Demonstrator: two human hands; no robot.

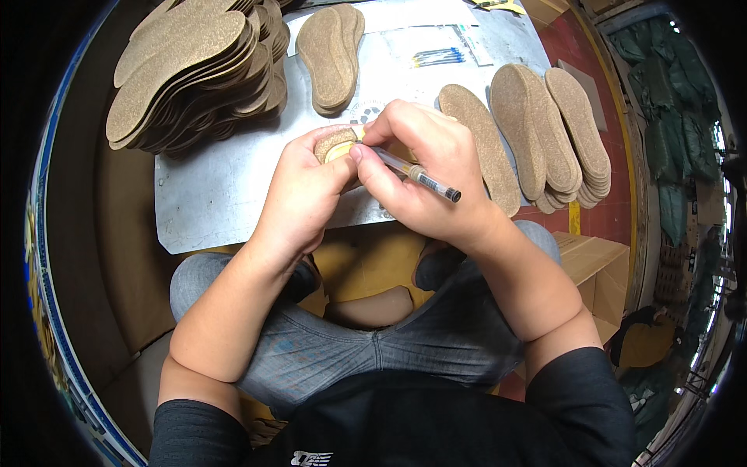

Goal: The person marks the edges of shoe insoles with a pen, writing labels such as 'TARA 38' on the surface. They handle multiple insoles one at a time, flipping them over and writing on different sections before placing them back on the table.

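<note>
Above the near half of the table, my left hand (299, 175) is closed around a brown speckled insole (334, 141). A pale yellow piece (340, 152) lies against the insole's face, partly covered by my fingers. My right hand (428, 167) grips a clear-barrelled pen (406, 166) with a dark end cap. Its writing end points left toward the insole, and my fingertips hide the exact tip. Both hands meet at the insole, the right thumb close to the left one. Most of the insole is out of sight behind my hands.
Tall stacked insoles (183, 70) fill the table's (226, 194) far left. A smaller insole stack (327, 54) stands beyond my hands. More insole piles (537, 132) line the right edge. Several blue pens (438, 57) lie at the back; a cardboard box (595, 268) sits on the right.
</note>
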